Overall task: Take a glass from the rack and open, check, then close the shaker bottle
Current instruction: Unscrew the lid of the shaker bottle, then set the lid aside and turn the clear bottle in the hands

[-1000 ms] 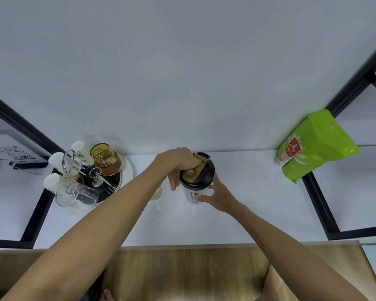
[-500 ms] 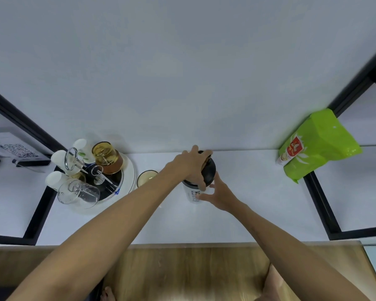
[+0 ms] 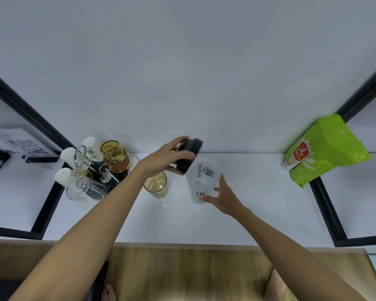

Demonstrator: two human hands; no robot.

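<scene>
The clear shaker bottle (image 3: 202, 181) with dark lettering stands on the white counter (image 3: 248, 203), its mouth uncovered. My right hand (image 3: 223, 196) grips its lower body from the right. My left hand (image 3: 169, 155) holds the black lid (image 3: 189, 155) lifted off and tilted, up and to the left of the bottle's mouth. A yellow-tinted glass (image 3: 156, 184) stands on the counter just left of the bottle, under my left wrist. The round rack (image 3: 96, 170) at the left carries an amber glass (image 3: 115, 156), a clear glass (image 3: 85, 189) and white cups.
A green snack bag (image 3: 326, 148) leans at the right by a black frame post (image 3: 328, 211). A phone and a QR card (image 3: 26, 146) lie far left. Black frame bars cross the left side. The counter's wooden front edge (image 3: 182, 244) runs below.
My left hand has taken the black lid off the bottle and raised it to the upper left, tilted. The bottle's clear body and open mouth now show. My right hand stays on the bottle.
</scene>
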